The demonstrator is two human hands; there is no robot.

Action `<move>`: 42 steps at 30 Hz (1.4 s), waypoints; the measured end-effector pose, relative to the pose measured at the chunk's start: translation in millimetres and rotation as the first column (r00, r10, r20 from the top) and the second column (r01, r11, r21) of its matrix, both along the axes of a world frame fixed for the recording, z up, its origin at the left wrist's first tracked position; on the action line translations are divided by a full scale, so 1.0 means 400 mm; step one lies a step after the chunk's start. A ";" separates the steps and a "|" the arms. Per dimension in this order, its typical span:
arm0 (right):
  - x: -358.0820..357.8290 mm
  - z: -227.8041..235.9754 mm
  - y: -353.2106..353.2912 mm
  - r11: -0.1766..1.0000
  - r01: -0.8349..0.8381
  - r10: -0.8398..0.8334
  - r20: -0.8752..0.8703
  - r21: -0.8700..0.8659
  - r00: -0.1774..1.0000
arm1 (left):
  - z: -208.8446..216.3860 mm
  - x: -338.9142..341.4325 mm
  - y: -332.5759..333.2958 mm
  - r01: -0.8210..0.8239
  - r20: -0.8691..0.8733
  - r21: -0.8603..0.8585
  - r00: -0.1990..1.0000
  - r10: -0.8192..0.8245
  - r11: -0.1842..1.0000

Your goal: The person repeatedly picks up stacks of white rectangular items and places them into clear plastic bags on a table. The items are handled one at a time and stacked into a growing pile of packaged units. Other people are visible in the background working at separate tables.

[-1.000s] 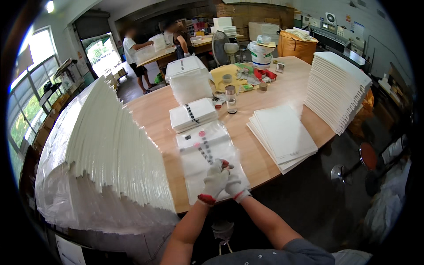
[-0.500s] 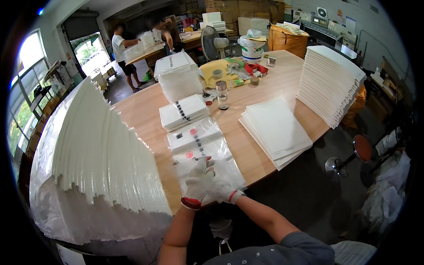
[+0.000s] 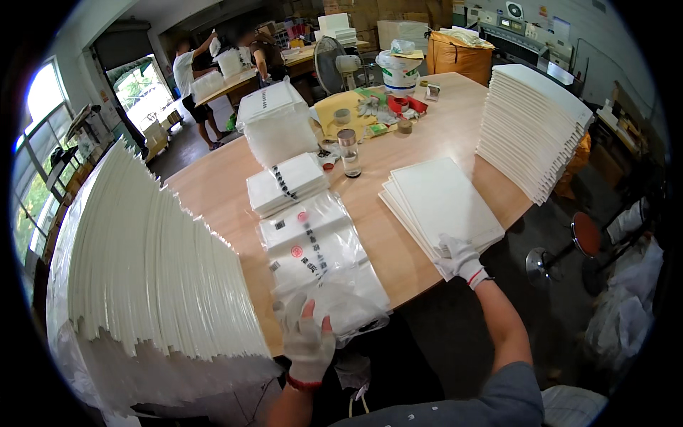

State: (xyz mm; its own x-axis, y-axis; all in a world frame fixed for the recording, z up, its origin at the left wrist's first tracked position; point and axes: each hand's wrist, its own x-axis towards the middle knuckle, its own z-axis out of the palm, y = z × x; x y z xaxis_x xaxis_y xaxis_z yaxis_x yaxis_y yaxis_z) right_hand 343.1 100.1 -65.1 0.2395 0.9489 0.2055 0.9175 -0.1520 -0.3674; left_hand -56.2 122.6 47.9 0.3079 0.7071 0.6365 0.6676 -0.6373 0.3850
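Both my hands wear white knit gloves with bare fingertips visible on the left one. My left hand (image 3: 307, 338) is open, fingers spread, over the near end of a clear plastic bag (image 3: 331, 306). That bag lies on a row of overlapping printed plastic bags (image 3: 313, 238) running away from me. To the right, my right hand (image 3: 461, 260) touches the near edge of a fanned stack of white sheets (image 3: 445, 199). Its fingers reach over the top sheet, apart from the thumb. Whether a sheet is gripped is not clear.
Tall piles of white sheets (image 3: 530, 135) and plastic-wrapped layers (image 3: 156, 263) flank the table (image 3: 213, 192). Farther back stand a bagged bundle (image 3: 277, 128), a glass bottle (image 3: 349, 153), tape rolls, a bucket (image 3: 398, 75) and a fan (image 3: 331, 64). Two people work at another table.
My hands were together over the near plastic bag. The right has swung right to the white sheet stack; the left has shifted down and left, its fingers now spread.
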 end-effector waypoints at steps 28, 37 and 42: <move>-0.491 -0.029 -0.328 0.909 0.358 0.122 -0.956 0.215 0.266 | -0.058 0.162 -0.270 0.476 -0.028 -0.654 0.761 -0.648 0.588; -0.412 0.106 -0.413 0.911 -0.286 0.363 -0.247 0.298 0.899 | -0.086 -0.021 0.161 0.536 0.597 -0.713 0.802 -0.009 0.452; -0.488 0.076 -0.315 0.955 -0.157 0.152 -0.041 -0.250 0.988 | -0.144 0.139 -0.061 0.513 0.186 -0.178 0.856 -0.483 0.840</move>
